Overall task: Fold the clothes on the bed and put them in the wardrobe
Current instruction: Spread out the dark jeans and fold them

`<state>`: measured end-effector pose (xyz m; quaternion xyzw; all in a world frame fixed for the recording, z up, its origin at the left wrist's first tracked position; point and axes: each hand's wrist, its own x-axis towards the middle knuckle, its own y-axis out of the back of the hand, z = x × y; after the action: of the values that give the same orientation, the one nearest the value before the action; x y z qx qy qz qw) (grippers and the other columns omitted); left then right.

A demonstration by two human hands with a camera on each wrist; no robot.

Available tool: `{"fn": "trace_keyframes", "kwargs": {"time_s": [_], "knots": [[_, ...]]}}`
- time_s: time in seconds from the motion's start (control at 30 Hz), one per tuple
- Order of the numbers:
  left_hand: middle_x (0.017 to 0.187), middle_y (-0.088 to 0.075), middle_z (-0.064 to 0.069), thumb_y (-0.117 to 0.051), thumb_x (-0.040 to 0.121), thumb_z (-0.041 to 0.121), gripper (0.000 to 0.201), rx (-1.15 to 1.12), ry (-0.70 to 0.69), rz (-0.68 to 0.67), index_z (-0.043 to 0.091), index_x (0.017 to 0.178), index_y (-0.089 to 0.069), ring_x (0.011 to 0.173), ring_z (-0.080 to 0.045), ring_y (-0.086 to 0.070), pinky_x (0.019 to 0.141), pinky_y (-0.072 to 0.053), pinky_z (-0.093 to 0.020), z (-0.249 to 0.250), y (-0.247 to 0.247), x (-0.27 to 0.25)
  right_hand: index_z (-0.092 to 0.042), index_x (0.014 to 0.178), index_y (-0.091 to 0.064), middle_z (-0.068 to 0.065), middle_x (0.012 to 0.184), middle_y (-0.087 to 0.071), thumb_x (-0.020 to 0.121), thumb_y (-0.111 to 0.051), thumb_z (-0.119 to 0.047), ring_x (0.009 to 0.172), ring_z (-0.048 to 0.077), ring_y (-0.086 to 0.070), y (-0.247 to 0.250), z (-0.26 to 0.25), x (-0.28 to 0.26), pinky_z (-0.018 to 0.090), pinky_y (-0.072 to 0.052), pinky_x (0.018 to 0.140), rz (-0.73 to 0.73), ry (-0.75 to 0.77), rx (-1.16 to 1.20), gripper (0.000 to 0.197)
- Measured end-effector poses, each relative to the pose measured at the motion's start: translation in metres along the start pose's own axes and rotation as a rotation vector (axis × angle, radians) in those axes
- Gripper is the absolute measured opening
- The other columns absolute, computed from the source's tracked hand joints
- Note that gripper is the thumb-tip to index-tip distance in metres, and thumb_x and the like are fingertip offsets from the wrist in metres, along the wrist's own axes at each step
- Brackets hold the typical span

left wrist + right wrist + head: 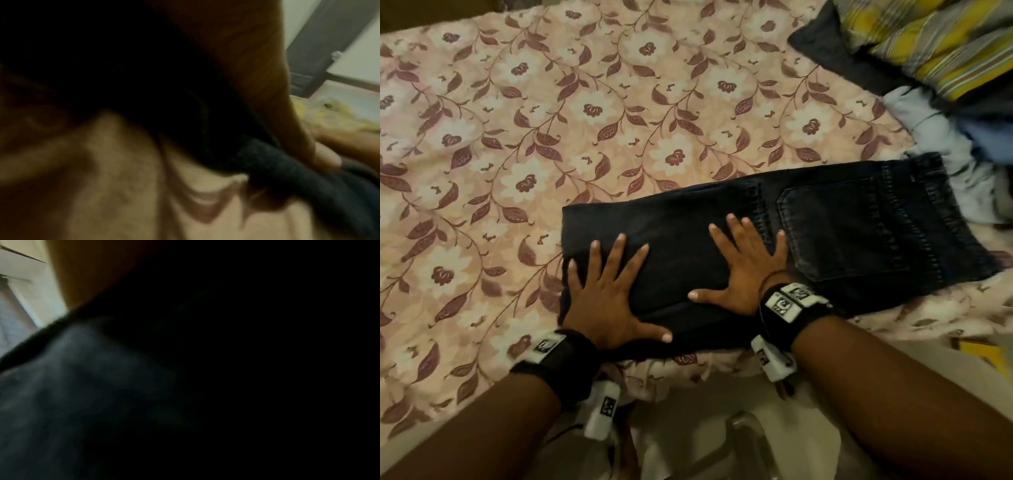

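Dark blue jeans (842, 233) lie folded lengthwise across the near edge of the bed, waistband and back pocket to the right, folded legs to the left. My left hand (606, 291) lies flat with spread fingers on the left end of the folded legs. My right hand (743, 267) presses flat with spread fingers on the middle, just left of the back pocket. The left wrist view is blurred, showing my left hand (257, 81) over the dark denim (298, 178) and bedsheet. In the dark right wrist view, only denim (61, 394) shows.
The bed has a pink floral sheet (585, 120). At the back right lies a heap of clothes: a yellow striped piece (935, 44), a dark garment (835, 58) and a light blue one (935, 137). The bed's edge runs below my wrists.
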<state>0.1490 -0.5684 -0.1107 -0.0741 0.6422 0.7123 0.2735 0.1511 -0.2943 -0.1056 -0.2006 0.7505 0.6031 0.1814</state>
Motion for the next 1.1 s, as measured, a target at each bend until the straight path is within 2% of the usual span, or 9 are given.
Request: {"fn": "trace_keyframes", "kwargs": {"time_s": [0.2, 0.27, 0.37, 0.5, 0.63, 0.77, 0.9, 1.0, 1.1], "knots": [[0.172, 0.019, 0.008, -0.048, 0.046, 0.110, 0.136, -0.114, 0.034, 0.135, 0.054, 0.160, 0.002, 0.156, -0.031, 0.025, 0.122, 0.013, -0.062, -0.001, 0.001, -0.012, -0.048, 0.154, 0.019, -0.013, 0.165, 0.028, 0.062, -0.047, -0.100, 0.153, 0.016, 0.024, 0.016, 0.010, -0.010, 0.068, 0.012, 0.116, -0.060, 0.097, 0.075, 0.124], [0.173, -0.007, -0.003, -0.059, 0.065, 0.096, 0.116, -0.300, 0.228, 0.282, 0.045, 0.161, -0.019, 0.158, -0.038, -0.004, 0.124, -0.010, -0.062, -0.007, -0.002, -0.021, -0.043, 0.158, 0.005, -0.006, 0.170, 0.008, 0.071, -0.061, -0.086, 0.156, 0.021, 0.010, 0.043, 0.012, -0.025, 0.063, 0.001, 0.121, -0.058, 0.115, 0.185, 0.117], [0.143, -0.054, -0.016, -0.076, 0.066, 0.081, 0.101, -0.610, 0.533, 0.389, 0.022, 0.143, -0.046, 0.126, -0.042, -0.055, 0.103, -0.050, -0.057, -0.023, -0.007, -0.037, -0.028, 0.156, -0.034, 0.002, 0.159, -0.040, 0.088, -0.067, -0.061, 0.146, 0.020, -0.036, 0.067, 0.014, -0.060, 0.036, -0.030, 0.117, 0.183, 0.139, 0.491, 0.083], [0.112, -0.070, -0.017, -0.081, 0.088, 0.035, 0.043, -1.079, 0.708, 0.220, 0.004, 0.114, -0.066, 0.095, -0.035, -0.065, 0.084, -0.052, -0.042, -0.024, 0.011, -0.054, -0.027, 0.139, -0.057, -0.004, 0.128, -0.067, 0.085, -0.075, -0.054, 0.117, 0.009, -0.062, 0.052, 0.030, -0.108, 0.027, -0.050, 0.100, 0.354, 0.092, 0.662, 0.063], [0.111, -0.076, -0.017, -0.077, 0.083, 0.011, 0.028, -1.210, 0.550, 0.256, 0.012, 0.110, -0.072, 0.096, -0.038, -0.072, 0.088, -0.058, -0.051, -0.018, 0.032, -0.062, -0.021, 0.128, -0.066, -0.011, 0.097, -0.071, 0.084, -0.078, -0.049, 0.089, 0.003, -0.066, 0.029, 0.047, -0.128, 0.018, -0.050, 0.083, 0.336, -0.017, 0.691, 0.054], [0.098, -0.073, -0.003, -0.074, 0.089, 0.009, 0.020, -0.936, 0.319, 0.419, 0.011, 0.109, -0.069, 0.092, -0.025, -0.068, 0.072, -0.049, -0.033, 0.025, 0.076, -0.077, -0.015, 0.133, -0.062, -0.004, 0.096, -0.068, 0.088, -0.075, -0.046, 0.096, 0.015, -0.066, 0.016, 0.058, -0.125, 0.028, -0.052, 0.090, 0.172, -0.065, 0.666, 0.057], [0.090, -0.066, 0.010, -0.078, 0.087, 0.016, 0.020, -0.669, 0.080, 0.483, 0.022, 0.100, -0.064, 0.083, -0.012, -0.061, 0.073, -0.045, -0.031, 0.105, 0.118, -0.070, -0.018, 0.131, -0.064, -0.005, 0.096, -0.072, 0.088, -0.075, -0.047, 0.087, 0.003, -0.067, 0.019, 0.051, -0.122, 0.022, -0.054, 0.084, 0.233, 0.027, 0.870, 0.053], [0.095, -0.068, 0.015, -0.078, 0.090, 0.026, 0.023, -0.619, -0.158, 0.304, 0.027, 0.109, -0.066, 0.087, -0.007, -0.066, 0.074, -0.051, -0.024, 0.177, 0.130, -0.044, -0.019, 0.119, -0.069, 0.003, 0.103, -0.072, 0.097, -0.062, -0.048, 0.080, 0.000, -0.067, 0.030, 0.052, -0.119, 0.020, -0.056, 0.073, 0.263, 0.050, 1.237, 0.037], [0.097, -0.075, 0.011, -0.063, 0.103, 0.029, 0.019, -1.010, -0.143, -0.073, 0.024, 0.120, -0.070, 0.082, -0.005, -0.070, 0.076, -0.057, -0.023, 0.236, 0.129, -0.023, -0.027, 0.112, -0.075, 0.004, 0.114, -0.074, 0.071, -0.047, -0.095, 0.105, 0.018, -0.069, 0.035, 0.089, -0.102, 0.039, -0.054, 0.096, 0.330, -0.168, 1.444, 0.084]]}}
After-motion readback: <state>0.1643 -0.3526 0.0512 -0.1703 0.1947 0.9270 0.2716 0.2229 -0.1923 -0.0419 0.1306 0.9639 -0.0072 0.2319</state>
